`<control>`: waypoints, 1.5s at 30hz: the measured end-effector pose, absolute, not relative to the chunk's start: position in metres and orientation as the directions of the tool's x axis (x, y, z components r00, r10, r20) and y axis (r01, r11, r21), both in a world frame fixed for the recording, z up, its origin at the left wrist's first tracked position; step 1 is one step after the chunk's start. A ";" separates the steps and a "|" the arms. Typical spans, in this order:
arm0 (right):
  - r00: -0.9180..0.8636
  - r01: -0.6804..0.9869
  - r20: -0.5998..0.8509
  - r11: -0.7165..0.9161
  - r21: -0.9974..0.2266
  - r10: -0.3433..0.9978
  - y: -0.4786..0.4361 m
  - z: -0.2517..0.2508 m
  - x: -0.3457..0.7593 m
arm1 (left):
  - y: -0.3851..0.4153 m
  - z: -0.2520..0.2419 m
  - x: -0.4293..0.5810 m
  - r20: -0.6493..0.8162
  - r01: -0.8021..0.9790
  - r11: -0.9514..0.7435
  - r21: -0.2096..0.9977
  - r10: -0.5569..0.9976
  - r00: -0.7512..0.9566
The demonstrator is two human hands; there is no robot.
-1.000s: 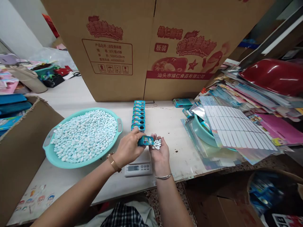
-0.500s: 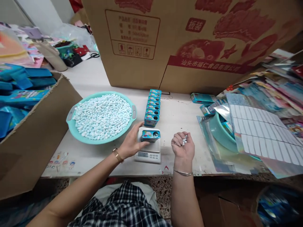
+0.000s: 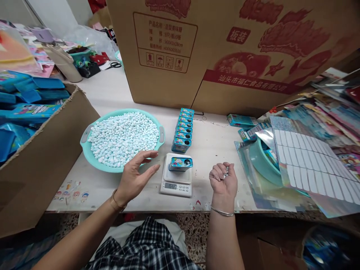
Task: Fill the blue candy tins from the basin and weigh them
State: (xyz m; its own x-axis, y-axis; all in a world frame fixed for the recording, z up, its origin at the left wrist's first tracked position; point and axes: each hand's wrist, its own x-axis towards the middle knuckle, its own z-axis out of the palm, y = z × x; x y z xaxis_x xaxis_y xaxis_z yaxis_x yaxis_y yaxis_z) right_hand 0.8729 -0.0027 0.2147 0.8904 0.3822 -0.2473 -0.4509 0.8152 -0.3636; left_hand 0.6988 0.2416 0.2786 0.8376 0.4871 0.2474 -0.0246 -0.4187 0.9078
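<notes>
On a white digital scale stands a blue candy tin with a round opening on its top. My left hand hovers to the left of the scale, thumb and fingers apart, holding nothing. To the right of the scale, my right hand is palm up with fingers curled round some small white candies. Behind the scale runs a row of several blue tins. A turquoise basin full of pale blue and white candies is close beyond my left hand.
A cardboard box with blue packages is at the left. A large printed carton stands behind the tins. At the right are another turquoise bowl, label sheets and a few tins. Scissors lie at the back left.
My left hand has let go of the tin on the scale and moved left, away from it. The scale display now shows a reading. My right hand stays closed on candies.
</notes>
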 end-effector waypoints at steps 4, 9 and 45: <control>0.888 -0.457 -0.236 0.807 -0.373 0.394 -0.004 0.220 0.872 | 0.239 0.277 0.700 0.251 -0.031 -0.433 0.901 0.462 0.851; 0.890 -0.455 -0.242 0.805 -0.382 0.387 -0.006 0.222 0.872 | 0.234 0.276 0.701 0.253 -0.029 -0.488 0.873 0.402 0.880; 0.999 -0.041 -0.039 0.323 -0.946 0.012 0.048 0.208 0.851 | 0.210 0.172 0.694 -0.058 0.171 -0.235 0.957 0.423 0.904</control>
State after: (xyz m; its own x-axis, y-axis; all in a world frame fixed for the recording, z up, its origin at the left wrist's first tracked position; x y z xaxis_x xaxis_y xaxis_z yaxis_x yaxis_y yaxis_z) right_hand 0.8515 0.0479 0.2079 0.9992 0.0116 -0.0389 -0.0406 0.3225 -0.9457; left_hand 0.6943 0.2100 0.1718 0.9041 0.4233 -0.0576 0.1711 -0.2354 0.9567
